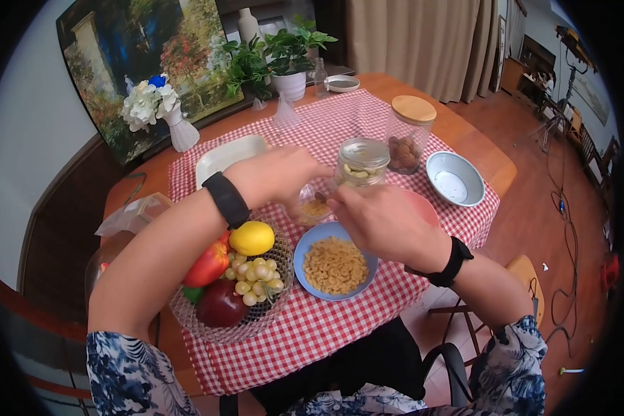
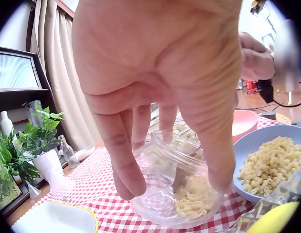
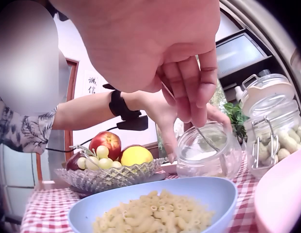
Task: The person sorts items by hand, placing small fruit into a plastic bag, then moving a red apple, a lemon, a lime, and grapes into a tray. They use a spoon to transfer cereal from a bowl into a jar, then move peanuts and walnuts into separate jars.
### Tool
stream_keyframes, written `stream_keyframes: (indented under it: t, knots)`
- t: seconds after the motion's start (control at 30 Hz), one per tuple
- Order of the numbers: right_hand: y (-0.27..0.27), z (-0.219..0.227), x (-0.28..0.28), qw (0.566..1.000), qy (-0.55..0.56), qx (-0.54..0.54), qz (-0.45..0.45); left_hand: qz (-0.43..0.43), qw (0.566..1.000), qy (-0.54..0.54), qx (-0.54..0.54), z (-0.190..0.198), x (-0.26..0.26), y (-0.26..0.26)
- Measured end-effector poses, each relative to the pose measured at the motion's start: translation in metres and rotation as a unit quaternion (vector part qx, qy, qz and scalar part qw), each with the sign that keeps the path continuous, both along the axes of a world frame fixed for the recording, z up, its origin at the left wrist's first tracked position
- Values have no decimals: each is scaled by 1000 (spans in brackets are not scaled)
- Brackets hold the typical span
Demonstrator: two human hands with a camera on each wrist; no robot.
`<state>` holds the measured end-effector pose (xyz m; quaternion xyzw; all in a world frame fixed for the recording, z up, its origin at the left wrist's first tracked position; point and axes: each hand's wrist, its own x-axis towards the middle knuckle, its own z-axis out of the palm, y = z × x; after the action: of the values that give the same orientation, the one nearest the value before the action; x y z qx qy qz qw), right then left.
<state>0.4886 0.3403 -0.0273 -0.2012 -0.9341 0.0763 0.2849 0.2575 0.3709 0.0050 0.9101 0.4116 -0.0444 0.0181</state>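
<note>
My left hand [image 1: 274, 173] grips a small clear glass jar [image 3: 196, 162] from above, thumb on one side and fingers on the other. Some macaroni [image 2: 196, 196] lies inside the jar. Reaching in from the right, my right hand [image 1: 395, 225] pinches the thin metal handle of a spoon [image 3: 208, 139], whose lower end is inside the jar. Close by, toward my body, a blue bowl [image 1: 300, 262] holds a heap of macaroni [image 1: 336, 265]. Behind the hands stands a clip-top jar of nuts [image 1: 362, 170], its lid raised in the right wrist view.
A glass fruit bowl [image 1: 201, 333] is at the left. A pink bowl [image 1: 423, 204], a light blue bowl [image 1: 455, 179] and a wooden-lidded jar [image 1: 410, 132] stand right. Behind my left hand is a white tray [image 1: 215, 158]. Potted plants [image 1: 288, 59] line the back.
</note>
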Motion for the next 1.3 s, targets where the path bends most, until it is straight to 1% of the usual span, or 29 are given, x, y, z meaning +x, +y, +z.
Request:
stream_keyframes:
  t: [0.03,0.07,0.1,0.13,0.17,0.2,0.23,0.27,0.3,0.33,0.4,0.43,0.5,0.63,0.7,0.73,0.77,0.8,0.83,0.9,0.93,1.03,1.07,1.17,1.2,1.27,1.3]
  knots:
    - [0,-5,-2,999,30,-23,-22,-5,1000,-3,4,0,0,-1]
    - [0,-9,-3,999,29,-25,-19,-2,1000,-4,3,1,1,-2]
    - [0,-13,-4,988,100,-109,-37,11,1000,1,-4,1,2,-3]
    - [0,-15,-5,965,171,-192,-55,22,1000,5,-11,1,2,-3]
    - [-1,-15,-4,944,174,-268,-80,23,1000,5,-10,1,1,-4]
    - [-1,-21,-5,945,173,-267,-80,25,1000,7,-5,0,1,-3]
    - [2,-33,-8,882,260,-387,-71,27,1000,10,0,1,1,-3]
    - [4,-39,-9,796,339,-498,-60,27,1000,9,2,1,1,-3]
    - [6,-42,-7,756,334,-560,-59,25,1000,13,2,1,0,-3]
    - [6,-43,-7,756,335,-559,-58,22,1000,17,3,2,0,-3]
    - [6,-42,-7,659,375,-648,-72,26,1000,12,2,3,1,-5]
    - [7,-45,-7,660,377,-646,-72,31,1000,6,0,4,2,-6]
    - [10,-51,-6,584,410,-699,-40,34,999,15,-6,5,3,-4]
    - [9,-47,-2,576,416,-703,-37,34,999,21,-10,4,2,-3]
    - [9,-45,1,601,405,-688,-43,30,999,17,-10,4,1,-2]
    - [8,-46,4,601,405,-688,-43,27,999,13,-12,4,0,-2]
    - [9,-46,7,610,414,-674,-41,26,1000,13,-12,4,-1,-2]
    - [9,-47,11,619,423,-660,-39,23,1000,-4,-18,4,-2,-2]
    - [7,-46,16,619,423,-661,-40,20,999,-21,-25,5,-2,-3]
    - [2,-40,28,631,441,-638,-37,25,999,-18,-25,5,-1,-4]
    - [-2,-38,35,631,439,-639,-38,32,999,-14,-25,6,-1,-5]
    - [-15,-35,57,656,435,-616,-50,33,999,-7,-25,6,-3,-4]
    - [-20,-37,66,656,431,-617,-50,36,999,-9,-26,6,-3,-5]
    - [-38,-42,83,697,409,-588,-37,30,999,-9,-17,6,-3,-6]
    - [-43,-41,86,698,406,-589,-35,35,999,-7,-18,6,-3,-7]
    - [-51,-38,91,827,302,-473,-9,44,999,-7,-18,7,-3,-7]
    - [-54,-34,91,864,287,-414,-8,40,999,-3,-17,8,-3,-7]
